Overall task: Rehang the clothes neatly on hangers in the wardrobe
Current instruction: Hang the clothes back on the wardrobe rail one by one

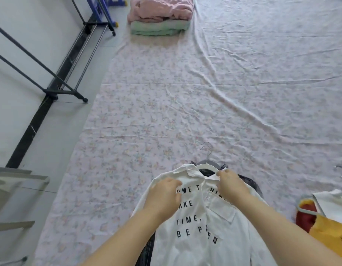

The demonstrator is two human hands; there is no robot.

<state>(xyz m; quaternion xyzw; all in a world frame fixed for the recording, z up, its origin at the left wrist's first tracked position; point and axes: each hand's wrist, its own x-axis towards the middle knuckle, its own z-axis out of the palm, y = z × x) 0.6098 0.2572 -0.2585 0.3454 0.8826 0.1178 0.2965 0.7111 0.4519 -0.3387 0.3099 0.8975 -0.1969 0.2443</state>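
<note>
- The white shirt [201, 227] lies front-up on the floral sheet [147, 112] right in front of the person. Its placket looks open at the top, so it may slide off once lifted.
- The left hand [164, 196] rests on the shirt's shoulder with fingers bent onto the cloth. I cannot tell whether they pinch it. A loose hold here would let the collar sit crooked.
- The right hand [230, 182] pinches the collar tip between thumb and finger. A hard tug could pull the neck off the white hanger [203, 167].
- A dark garment [250, 182] on its own grey hanger [214, 163] lies underneath, and the two hooks sit close together. They may tangle, and the wrong piece could come up too.
- The garment rack [51, 73] stands well apart on the left, so the carry could shake the shirt askew.
- The folded stack [160, 16] lies farthest off, unlikely to interfere.
</note>
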